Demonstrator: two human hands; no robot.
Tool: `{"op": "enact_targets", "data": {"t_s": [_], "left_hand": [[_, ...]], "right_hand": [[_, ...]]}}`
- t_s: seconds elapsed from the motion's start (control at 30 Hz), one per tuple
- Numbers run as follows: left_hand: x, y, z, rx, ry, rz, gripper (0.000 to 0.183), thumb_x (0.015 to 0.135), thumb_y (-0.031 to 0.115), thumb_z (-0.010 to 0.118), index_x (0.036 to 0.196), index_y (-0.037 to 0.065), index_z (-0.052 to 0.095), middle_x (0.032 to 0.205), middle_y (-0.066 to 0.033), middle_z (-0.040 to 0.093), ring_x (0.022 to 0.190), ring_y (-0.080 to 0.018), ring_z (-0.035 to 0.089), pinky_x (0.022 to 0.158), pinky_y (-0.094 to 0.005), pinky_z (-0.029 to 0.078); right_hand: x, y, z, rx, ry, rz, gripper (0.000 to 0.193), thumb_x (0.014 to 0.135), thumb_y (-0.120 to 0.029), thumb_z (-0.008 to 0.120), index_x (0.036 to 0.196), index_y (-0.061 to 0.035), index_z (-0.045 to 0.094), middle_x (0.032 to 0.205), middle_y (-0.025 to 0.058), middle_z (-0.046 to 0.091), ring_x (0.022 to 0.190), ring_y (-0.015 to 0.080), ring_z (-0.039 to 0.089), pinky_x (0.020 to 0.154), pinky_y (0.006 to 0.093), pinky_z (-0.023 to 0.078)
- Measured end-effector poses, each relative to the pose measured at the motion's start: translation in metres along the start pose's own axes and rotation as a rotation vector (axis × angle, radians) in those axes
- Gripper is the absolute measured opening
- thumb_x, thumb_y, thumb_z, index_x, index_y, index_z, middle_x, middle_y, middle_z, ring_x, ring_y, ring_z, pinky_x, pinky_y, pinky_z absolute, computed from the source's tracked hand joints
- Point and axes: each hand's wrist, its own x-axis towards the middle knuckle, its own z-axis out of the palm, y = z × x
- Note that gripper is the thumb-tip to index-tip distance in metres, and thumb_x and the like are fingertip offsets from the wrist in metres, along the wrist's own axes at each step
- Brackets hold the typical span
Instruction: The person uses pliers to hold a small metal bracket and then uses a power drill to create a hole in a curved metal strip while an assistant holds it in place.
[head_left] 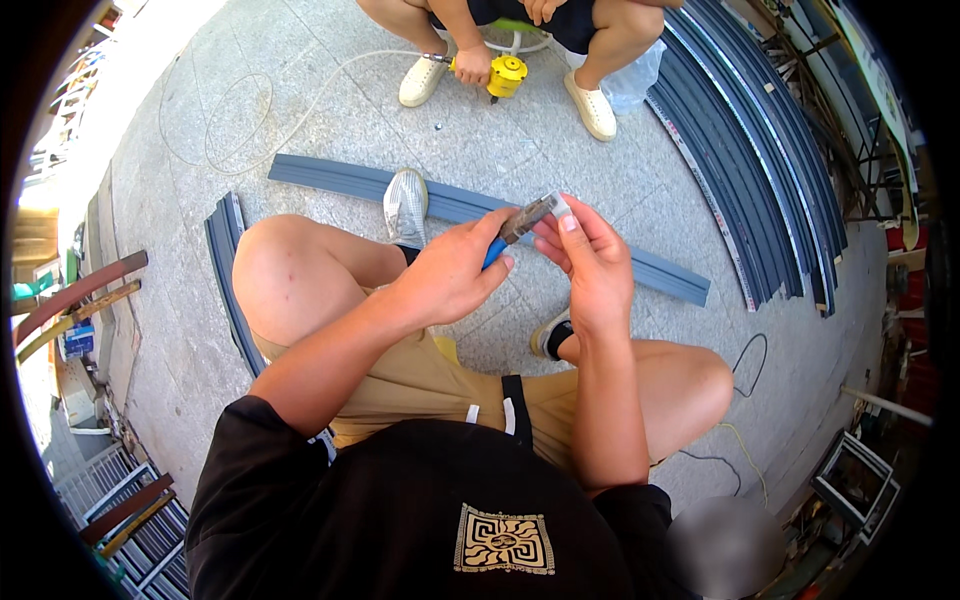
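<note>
In front of my chest, my left hand [452, 272] is closed around pliers [524, 219] with blue handles and worn grey jaws. The jaws point up and to the right. At their tip is a small whitish-silver piece [560, 206], pinched between the thumb and fingers of my right hand [599, 268]. Its exact kind is too small to make out. Beneath my hands, a long grey grooved profile [660, 276] lies slantwise across the paving, and my left shoe [405, 206] is by it.
Across from me a seated person's hand [472, 64] grips a yellow tool [507, 76] joined to a pale hose [330, 85]. Long dark profiles [745, 150] are stacked at the far right. Another dark profile [228, 270] lies by my left knee. Metal frames [855, 487] stand at lower right.
</note>
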Motion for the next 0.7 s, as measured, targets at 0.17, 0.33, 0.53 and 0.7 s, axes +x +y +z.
{"op": "enact_targets", "data": {"t_s": [0.17,0.33,0.53,0.7], "left_hand": [[-0.003,-0.008,0.006,0.014,0.013,0.014,0.059,0.104,0.020,0.065,0.155,0.000,0.044,0.117,-0.0277,0.069,0.108,-0.0460,0.068,0.096,-0.0522,0.053],[-0.004,-0.005,0.003,0.009,-0.015,-0.017,0.061,0.105,0.028,0.064,0.156,0.003,0.041,0.110,-0.0297,0.070,0.103,-0.0517,0.068,0.091,-0.0558,0.054],[-0.001,-0.011,0.003,0.029,-0.002,0.007,0.058,0.104,0.034,0.064,0.153,0.009,0.045,0.106,-0.0317,0.072,0.099,-0.0522,0.070,0.086,-0.0575,0.054],[-0.005,-0.019,0.007,0.025,-0.010,-0.002,0.058,0.105,0.037,0.062,0.153,0.009,0.046,0.104,-0.0308,0.073,0.098,-0.0509,0.071,0.086,-0.0565,0.054]], "right_hand": [[0.000,0.006,-0.006,0.027,-0.042,-0.063,0.038,0.112,-0.018,0.062,0.143,0.0033,0.063,0.128,0.0125,0.075,0.114,0.0217,0.074,0.096,0.0341,0.060],[0.002,0.008,-0.004,0.051,-0.004,-0.008,0.037,0.111,-0.015,0.061,0.142,0.0056,0.062,0.124,0.0126,0.075,0.112,0.0215,0.075,0.094,0.0340,0.062],[0.011,0.013,-0.007,0.114,-0.022,-0.060,0.030,0.110,-0.016,0.064,0.134,0.0028,0.066,0.118,0.0138,0.076,0.104,0.0245,0.077,0.086,0.0344,0.065],[0.021,0.023,-0.012,0.096,-0.042,-0.068,0.027,0.109,-0.014,0.065,0.130,0.0024,0.066,0.115,0.0131,0.076,0.100,0.0248,0.078,0.083,0.0354,0.066]]}}
